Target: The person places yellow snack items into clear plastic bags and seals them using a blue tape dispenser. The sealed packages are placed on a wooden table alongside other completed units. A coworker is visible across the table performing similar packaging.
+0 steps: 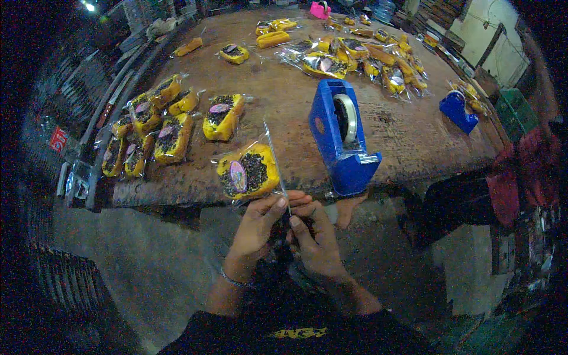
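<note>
I see my left hand (258,223) and right hand (312,236) pinching the clear edge of a packet (248,171), fingers closed on it. It lies at the table (402,136) edge, beside the blue tape dispenser (343,139).

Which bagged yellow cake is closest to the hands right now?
The bagged cake at the table's near edge, just left of the blue tape dispenser; both hands pinch its wrapper, while the others lie farther back.

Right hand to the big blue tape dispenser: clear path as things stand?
Probably yes. The right hand is at the table edge, and the blue tape dispenser stands just beyond it with nothing between. However, its fingers are pinching the clear bag together with the left hand.
</note>
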A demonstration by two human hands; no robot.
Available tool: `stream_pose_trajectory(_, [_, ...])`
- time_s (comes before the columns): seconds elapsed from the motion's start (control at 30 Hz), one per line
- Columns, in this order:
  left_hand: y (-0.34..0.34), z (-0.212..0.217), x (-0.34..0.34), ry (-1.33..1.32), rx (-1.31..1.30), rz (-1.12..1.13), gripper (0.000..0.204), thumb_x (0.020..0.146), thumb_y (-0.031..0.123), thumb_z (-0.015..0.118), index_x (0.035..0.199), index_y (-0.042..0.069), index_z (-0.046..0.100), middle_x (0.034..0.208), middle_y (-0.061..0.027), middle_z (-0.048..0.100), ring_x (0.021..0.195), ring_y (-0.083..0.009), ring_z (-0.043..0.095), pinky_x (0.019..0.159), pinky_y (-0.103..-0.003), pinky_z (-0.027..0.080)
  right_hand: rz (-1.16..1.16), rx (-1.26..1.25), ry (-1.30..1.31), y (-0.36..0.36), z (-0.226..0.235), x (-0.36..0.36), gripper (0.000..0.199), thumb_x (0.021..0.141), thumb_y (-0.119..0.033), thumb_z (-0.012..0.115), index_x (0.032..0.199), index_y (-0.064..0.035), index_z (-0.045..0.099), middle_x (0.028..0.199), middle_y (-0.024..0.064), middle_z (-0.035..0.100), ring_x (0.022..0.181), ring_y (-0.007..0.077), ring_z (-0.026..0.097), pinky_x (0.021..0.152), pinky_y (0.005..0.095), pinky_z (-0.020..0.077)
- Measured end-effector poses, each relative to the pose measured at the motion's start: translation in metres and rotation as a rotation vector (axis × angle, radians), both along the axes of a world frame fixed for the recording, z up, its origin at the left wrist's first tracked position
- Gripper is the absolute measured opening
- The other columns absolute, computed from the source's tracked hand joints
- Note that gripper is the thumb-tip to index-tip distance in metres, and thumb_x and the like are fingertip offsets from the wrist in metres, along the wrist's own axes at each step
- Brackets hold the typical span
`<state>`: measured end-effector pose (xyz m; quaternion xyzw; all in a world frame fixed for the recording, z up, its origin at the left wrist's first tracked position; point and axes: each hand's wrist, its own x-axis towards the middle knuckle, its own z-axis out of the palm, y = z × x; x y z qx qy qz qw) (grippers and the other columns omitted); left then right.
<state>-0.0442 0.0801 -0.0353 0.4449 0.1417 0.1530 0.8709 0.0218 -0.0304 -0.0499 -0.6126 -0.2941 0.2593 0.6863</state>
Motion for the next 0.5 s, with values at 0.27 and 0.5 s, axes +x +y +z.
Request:
stream_pose_trajectory(0.27, [0.016, -0.006, 0.01, 0.107, 0.146, 0.205, 0.023, 0.093, 0.022, 0.055, 0.094, 0.0, 0.063, 0.07, -0.0008, 0.057, 0.059, -0.0103, 0.052, 0.057, -0.024, 0.045, -0.462, -0.041, -0.579, -0.045, 0.043, 0.05, 0.013, 0.088, -0.011, 0.054, 0.099, -0.0026, 0.056, 0.096, 0.0085, 0.058, 0.088, 0.0193, 0.055, 0.082, 0.0328, 0.0442])
stream_pose_trajectory(0.5, [0.021, 0.012, -0.003, 0.331, 1.01, 0.324, 0.02, 0.089, 0.017, 0.06, 0.085, -0.002, 0.067, 0.06, -0.0062, 0.058, 0.055, -0.0087, 0.05, 0.053, -0.026, 0.04, -0.248, -0.155, -0.008, -0.016, 0.067, 0.145, 0.029, 0.09, -0.026, 0.051, 0.096, -0.0012, 0.065, 0.112, 0.0106, 0.058, 0.098, 0.0187, 0.053, 0.089, 0.0301, 0.0394])
